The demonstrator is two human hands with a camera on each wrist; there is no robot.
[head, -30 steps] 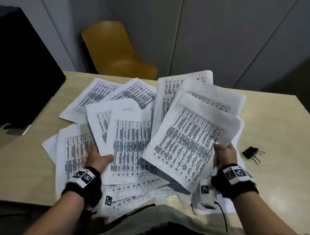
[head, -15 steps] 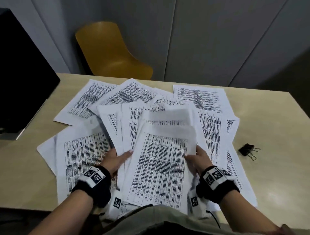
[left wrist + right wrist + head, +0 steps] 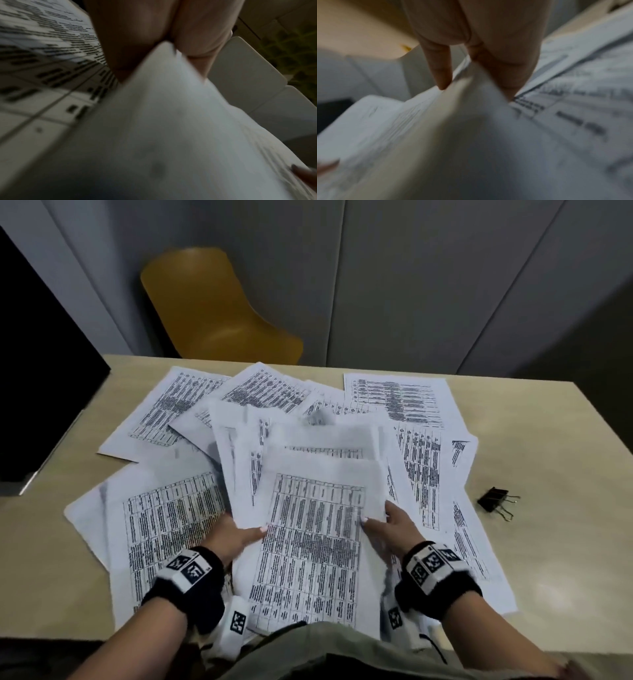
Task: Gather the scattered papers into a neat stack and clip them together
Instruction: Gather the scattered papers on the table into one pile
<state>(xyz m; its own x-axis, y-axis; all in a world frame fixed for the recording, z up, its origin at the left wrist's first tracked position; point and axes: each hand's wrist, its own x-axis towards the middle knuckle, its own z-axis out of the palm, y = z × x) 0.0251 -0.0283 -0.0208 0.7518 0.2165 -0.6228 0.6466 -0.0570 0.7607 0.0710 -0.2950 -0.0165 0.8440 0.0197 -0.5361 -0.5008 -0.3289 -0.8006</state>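
A loose bundle of printed sheets [image 3: 308,542] is lifted a little off the table in front of me. My left hand [image 3: 236,534] grips its left edge with the thumb on top. My right hand [image 3: 387,523] grips the right edge the same way. In the left wrist view the bundle [image 3: 163,121] is wedged between thumb and fingers [image 3: 130,47]. The right wrist view shows the bundle [image 3: 453,128] held with fingers [image 3: 441,70] under it. More scattered sheets [image 3: 178,405] lie fanned over the table [image 3: 548,440]. A black binder clip [image 3: 495,499] lies to the right of the papers.
A yellow chair [image 3: 212,306] stands behind the far table edge. A dark monitor [image 3: 37,371] sits at the left edge. Grey cabinet panels [image 3: 411,285] close off the back. Bare table top shows around the clip and along the near right side.
My right hand has carried its sheets leftward onto the ones in my left hand. Both hands have since drawn the sides of the combined bundle together in front of me.
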